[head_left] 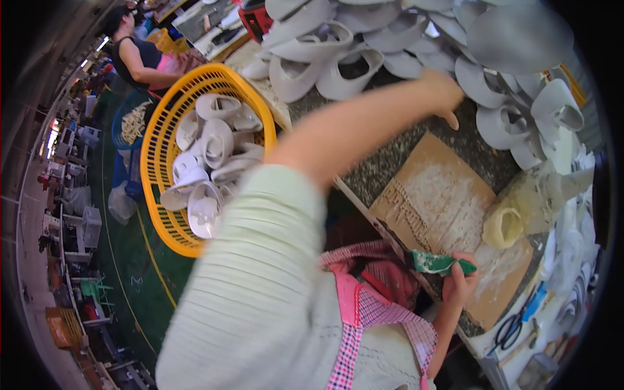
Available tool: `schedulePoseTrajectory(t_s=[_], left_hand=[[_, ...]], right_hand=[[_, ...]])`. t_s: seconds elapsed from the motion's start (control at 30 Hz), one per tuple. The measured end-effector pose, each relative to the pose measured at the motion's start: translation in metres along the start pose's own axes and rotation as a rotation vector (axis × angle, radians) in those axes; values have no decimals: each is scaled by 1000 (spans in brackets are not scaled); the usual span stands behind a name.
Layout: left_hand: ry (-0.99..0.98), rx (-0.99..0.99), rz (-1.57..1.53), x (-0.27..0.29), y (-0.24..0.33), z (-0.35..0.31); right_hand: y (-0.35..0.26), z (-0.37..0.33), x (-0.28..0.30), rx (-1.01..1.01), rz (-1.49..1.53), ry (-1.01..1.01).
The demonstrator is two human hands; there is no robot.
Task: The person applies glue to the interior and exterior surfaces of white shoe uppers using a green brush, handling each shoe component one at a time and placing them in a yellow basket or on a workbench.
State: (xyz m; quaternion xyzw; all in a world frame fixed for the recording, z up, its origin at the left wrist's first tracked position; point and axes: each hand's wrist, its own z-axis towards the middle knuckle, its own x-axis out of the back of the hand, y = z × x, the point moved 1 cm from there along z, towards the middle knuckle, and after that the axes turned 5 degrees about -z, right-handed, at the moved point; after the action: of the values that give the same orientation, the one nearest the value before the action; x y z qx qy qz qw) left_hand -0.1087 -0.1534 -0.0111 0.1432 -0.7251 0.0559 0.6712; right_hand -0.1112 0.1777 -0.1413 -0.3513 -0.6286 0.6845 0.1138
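My left arm stretches across the bench, and my left hand (442, 94) is at the edge of a pile of white curved shoe pieces (348, 71). It is blurred, with the thumb pointing down and the other fingers hard to make out. Low over the bench's near edge, my right hand (460, 283) is closed around a green-handled brush (432, 262) smeared with white residue. Its dark end points left. Beside it lies a brown cardboard sheet (416, 188) crusted with white residue. A yellowish translucent container (504, 227) with an open mouth stands on the sheet's right side.
A yellow plastic basket (151, 162) holding several white shoe pieces stands at the left. Scissors (509, 330) and a blue-handled tool (535, 300) lie at the lower right. Another person (140, 55) works at the far left. A blurred grey round shape (520, 38) blocks the top right.
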Motion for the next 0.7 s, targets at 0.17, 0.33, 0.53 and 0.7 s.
schedulePoseTrajectory(t_s=[0.17, 0.33, 0.53, 0.7], left_hand=[[68, -64, -1374, 18, -103, -213], [-176, 975, 505, -50, -199, -418], [371, 1278, -80, -157, -255, -500], [424, 1032, 187, -255, -286, -431]], right_hand=[[-6, -3, 11, 128, 388, 87], [-41, 8, 29, 198, 649, -159], [-28, 17, -11, 32, 255, 316], [-9, 24, -30, -112, 166, 323]])
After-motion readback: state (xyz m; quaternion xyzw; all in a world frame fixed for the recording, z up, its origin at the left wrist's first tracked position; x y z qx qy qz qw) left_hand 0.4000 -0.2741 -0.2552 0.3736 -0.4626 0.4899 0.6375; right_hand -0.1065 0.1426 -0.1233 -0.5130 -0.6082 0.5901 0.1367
